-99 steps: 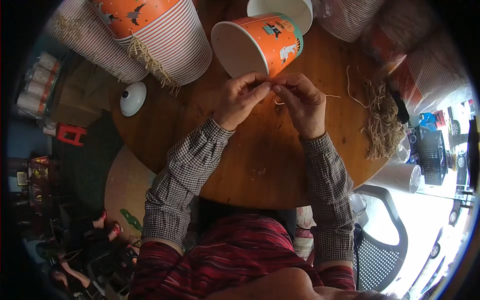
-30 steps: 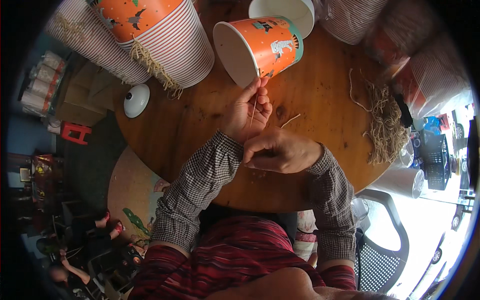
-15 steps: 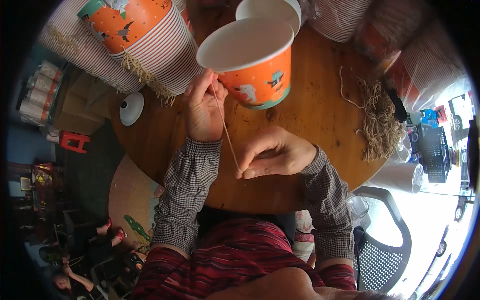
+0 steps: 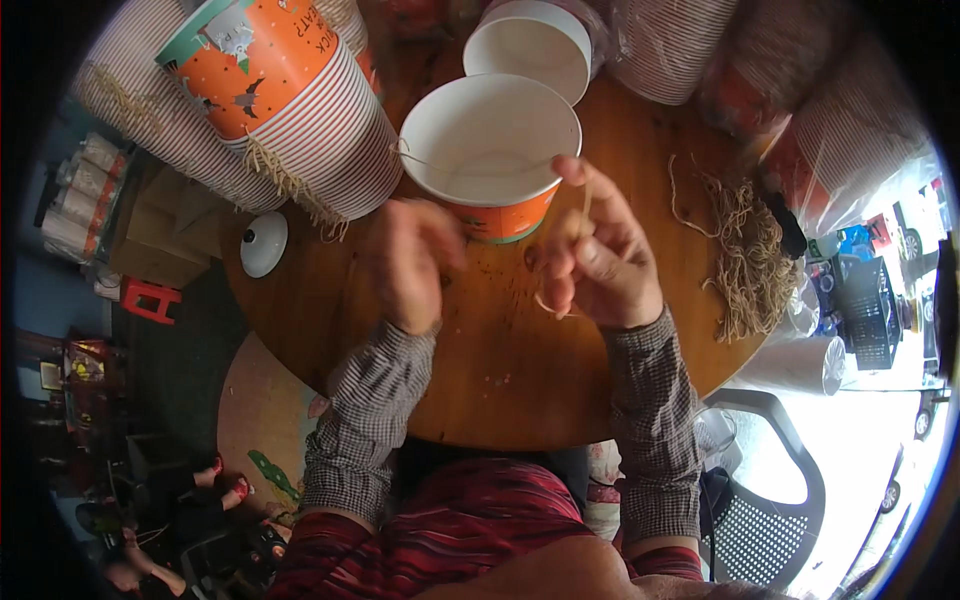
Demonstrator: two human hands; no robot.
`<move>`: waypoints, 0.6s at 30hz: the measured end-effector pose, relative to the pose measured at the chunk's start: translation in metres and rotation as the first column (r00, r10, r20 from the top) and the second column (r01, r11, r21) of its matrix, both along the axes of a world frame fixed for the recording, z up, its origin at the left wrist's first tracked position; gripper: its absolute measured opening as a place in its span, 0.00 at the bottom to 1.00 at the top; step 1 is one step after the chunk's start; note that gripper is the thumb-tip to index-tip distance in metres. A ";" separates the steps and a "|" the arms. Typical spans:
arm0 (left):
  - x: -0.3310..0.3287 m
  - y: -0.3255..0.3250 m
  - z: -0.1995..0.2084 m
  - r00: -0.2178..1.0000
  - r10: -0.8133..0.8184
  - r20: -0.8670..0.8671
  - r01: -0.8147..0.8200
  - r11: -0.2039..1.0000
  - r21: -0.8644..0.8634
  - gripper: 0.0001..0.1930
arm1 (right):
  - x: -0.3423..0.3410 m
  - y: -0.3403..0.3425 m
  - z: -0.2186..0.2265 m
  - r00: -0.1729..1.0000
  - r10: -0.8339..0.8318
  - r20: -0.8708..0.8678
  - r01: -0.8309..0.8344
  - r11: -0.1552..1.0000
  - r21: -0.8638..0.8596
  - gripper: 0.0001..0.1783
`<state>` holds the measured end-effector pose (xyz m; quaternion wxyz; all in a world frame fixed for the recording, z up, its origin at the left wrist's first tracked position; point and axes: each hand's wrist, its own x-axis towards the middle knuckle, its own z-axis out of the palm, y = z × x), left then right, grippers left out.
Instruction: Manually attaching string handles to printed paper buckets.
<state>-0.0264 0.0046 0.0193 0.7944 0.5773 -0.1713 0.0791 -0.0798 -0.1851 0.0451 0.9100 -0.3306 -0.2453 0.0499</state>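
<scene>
1. Bucket: 1 being worked, orange outside w/ teal base edge, white inside. Bucket [image 4: 480,128] sits mid-table, mouth up, ahead of both hands. 1 more white-lined bucket, call it spare tub [image 4: 528,48], just behind it.
2. String: 1 pc. String [image 4: 587,205] runs from bucket's L rim, across the mouth, to R hand; small loop at L rim, knot too fine to tell.
3. R hand [image 4: 605,255]: grasping string, which passes by the raised index finger & down into the curled fingers; short tail pokes out below. Index tip overlaps near R rim; contact can't tell.
4. L hand [image 4: 412,262]: motion-blurred, below bucket's L side, apart from it. Can't tell if released or clenched.
5. Bucket stacks, L side: at least 2. Near stack [image 4: 325,140] & far stack [image 4: 170,110], each w/ string ends hanging.
6. Bucket stacks, R side: 3 seen, approx., in clear plastic wrap [image 4: 850,140].
7. String bundle: 1, tan, loose. Bundle [image 4: 750,265] at table's R edge.
8. Lid: 1, white, dark knob. Lid [image 4: 264,250] at L edge of table [image 4: 490,400].
9. Floor, L: 1 red stool [image 4: 150,301].
10. Chair: 1, grey [image 4: 765,520], lower R.
</scene>
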 end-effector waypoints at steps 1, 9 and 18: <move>-0.018 -0.010 0.017 0.990 -0.135 -0.032 0.138 0.970 0.199 0.26 | 0.001 0.003 0.000 1.000 -0.013 0.009 0.013 0.998 -0.054 0.32; -0.017 -0.023 0.005 0.800 -0.479 -0.362 0.498 0.866 -0.044 0.21 | 0.007 -0.003 0.003 0.874 -0.476 -0.100 0.401 0.821 -0.408 0.15; -0.002 -0.014 -0.014 0.933 -0.334 -0.137 0.361 0.879 0.313 0.07 | 0.010 0.002 0.004 0.355 -0.641 0.681 0.766 -0.218 -0.605 0.08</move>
